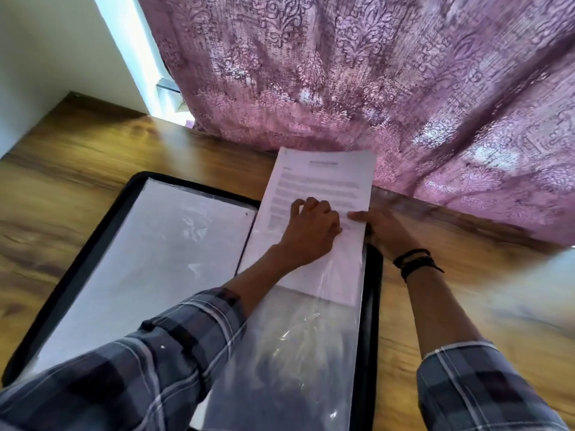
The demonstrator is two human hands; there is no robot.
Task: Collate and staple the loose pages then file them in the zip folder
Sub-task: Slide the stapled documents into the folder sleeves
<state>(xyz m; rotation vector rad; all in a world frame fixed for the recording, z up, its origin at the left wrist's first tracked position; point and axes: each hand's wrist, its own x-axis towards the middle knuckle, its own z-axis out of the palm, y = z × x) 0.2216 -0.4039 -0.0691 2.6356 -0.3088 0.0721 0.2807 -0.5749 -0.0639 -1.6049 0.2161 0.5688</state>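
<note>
A black-edged zip folder (pixel 93 244) lies open on the wooden table, with clear plastic sleeves on both halves. A stack of printed pages (pixel 323 178) sits partly inside the right-hand clear sleeve (pixel 298 353), its upper half sticking out toward the curtain. My left hand (pixel 311 231) rests curled on top of the pages, pressing them near the middle. My right hand (pixel 382 231) grips the right edge of the stack and sleeve, thumb on top of the paper. No stapler is in view.
A purple patterned curtain (pixel 373 73) hangs over the far edge of the wooden table (pixel 62 157) and touches the top of the pages. A white wall (pixel 46 57) stands at the left. Bare wood shows to the right of the folder.
</note>
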